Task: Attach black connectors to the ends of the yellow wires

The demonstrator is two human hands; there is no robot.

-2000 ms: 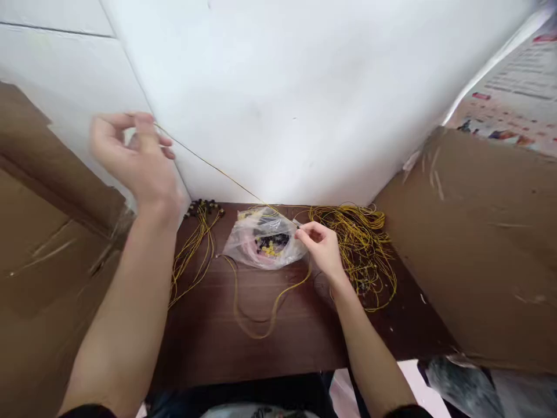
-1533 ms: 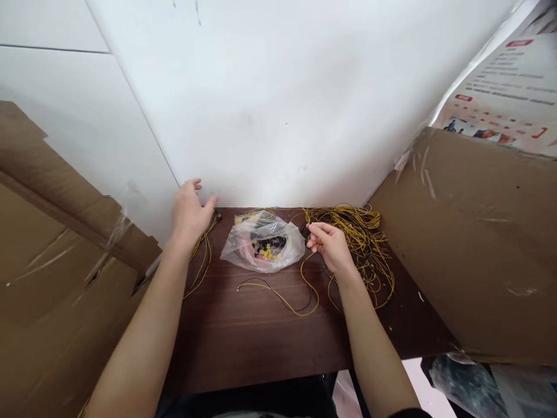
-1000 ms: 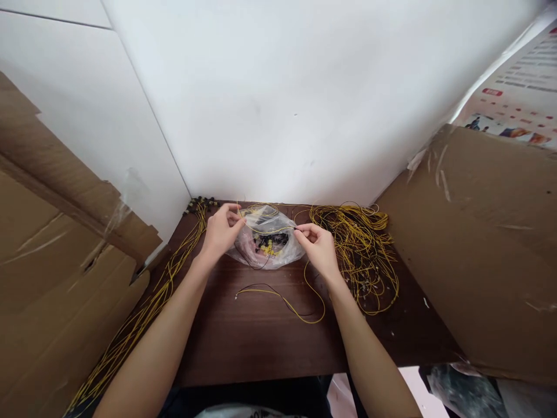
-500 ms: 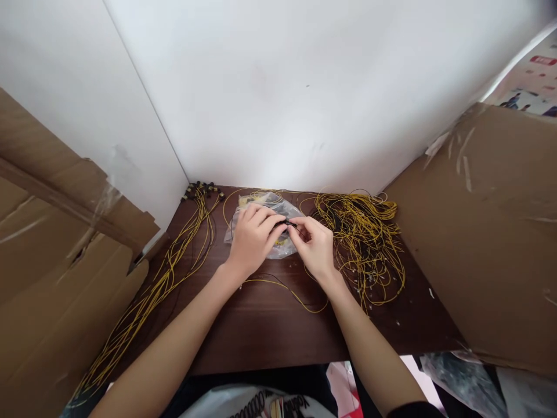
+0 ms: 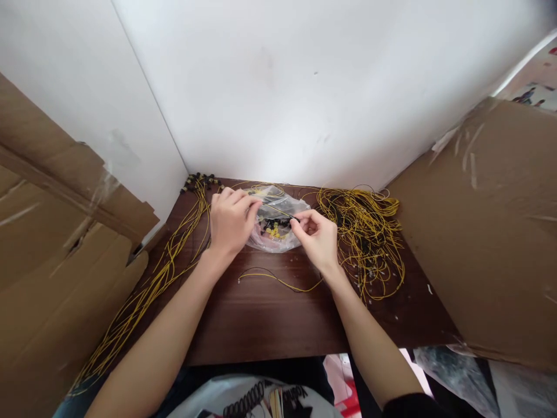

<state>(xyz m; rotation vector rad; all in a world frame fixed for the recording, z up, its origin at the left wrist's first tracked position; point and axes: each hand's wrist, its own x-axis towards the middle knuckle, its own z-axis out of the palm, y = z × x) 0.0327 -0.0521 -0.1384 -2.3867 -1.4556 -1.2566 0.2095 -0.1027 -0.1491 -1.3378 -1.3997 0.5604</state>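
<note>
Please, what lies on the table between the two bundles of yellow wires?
In the head view, a clear plastic bag of small parts lies there, with the left hand and right hand over it.

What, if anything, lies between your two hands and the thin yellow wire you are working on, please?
Nothing visible: the left hand and right hand both pinch the yellow wire directly, stretched between them just above the clear plastic bag.

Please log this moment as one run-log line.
left hand: pinching yellow wire | right hand: pinching same wire | below: plastic bag
</note>
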